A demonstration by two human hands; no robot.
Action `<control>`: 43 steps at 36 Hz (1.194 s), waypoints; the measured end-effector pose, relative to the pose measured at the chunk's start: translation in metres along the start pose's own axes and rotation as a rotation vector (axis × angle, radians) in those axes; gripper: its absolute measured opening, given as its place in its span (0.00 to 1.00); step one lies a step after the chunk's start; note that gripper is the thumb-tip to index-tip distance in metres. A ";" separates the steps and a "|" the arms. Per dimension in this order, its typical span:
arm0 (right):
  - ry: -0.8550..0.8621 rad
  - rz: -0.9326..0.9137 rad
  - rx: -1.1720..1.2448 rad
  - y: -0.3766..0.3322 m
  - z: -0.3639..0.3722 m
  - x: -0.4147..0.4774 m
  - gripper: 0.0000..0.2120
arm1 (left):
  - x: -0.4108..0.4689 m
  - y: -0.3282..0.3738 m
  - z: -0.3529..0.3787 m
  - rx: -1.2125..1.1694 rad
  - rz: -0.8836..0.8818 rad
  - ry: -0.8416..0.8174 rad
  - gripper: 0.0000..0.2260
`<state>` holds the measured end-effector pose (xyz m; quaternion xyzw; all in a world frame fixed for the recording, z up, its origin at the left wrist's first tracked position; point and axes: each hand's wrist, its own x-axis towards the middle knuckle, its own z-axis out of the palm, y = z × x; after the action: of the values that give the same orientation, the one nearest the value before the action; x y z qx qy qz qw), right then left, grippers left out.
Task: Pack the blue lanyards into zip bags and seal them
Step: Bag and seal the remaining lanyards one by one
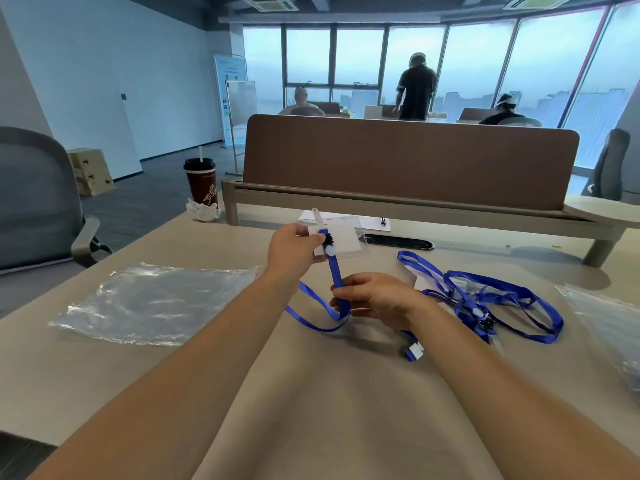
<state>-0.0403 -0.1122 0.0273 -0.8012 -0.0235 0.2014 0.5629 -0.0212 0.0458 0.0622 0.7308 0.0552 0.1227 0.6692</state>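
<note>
My left hand (294,251) pinches the clear badge holder (343,241) at its clip end, lifted over the table. From the clip a blue lanyard (335,271) runs down into my right hand (372,297), whose fingers curl round the strap; its loose loop trails onto the table below. A pile of more blue lanyards (485,299) with badge holders lies to the right. One clear zip bag (156,301) lies flat at the left, and another (609,327) at the right edge.
A beige table (329,393) carries everything. A brown divider panel (408,157) stands at its far side, with a dark cup (201,183) and a crumpled mask at the far left. A grey chair (38,199) stands left. People sit and stand far behind.
</note>
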 end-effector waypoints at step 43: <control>0.358 -0.194 0.049 -0.033 -0.045 -0.001 0.04 | -0.007 -0.020 -0.010 0.601 0.101 -0.390 0.14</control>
<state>-0.0192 -0.1408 0.0702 -0.8044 0.0049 0.0012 0.5941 -0.0289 0.0555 0.0428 0.9063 -0.0760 -0.0079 0.4156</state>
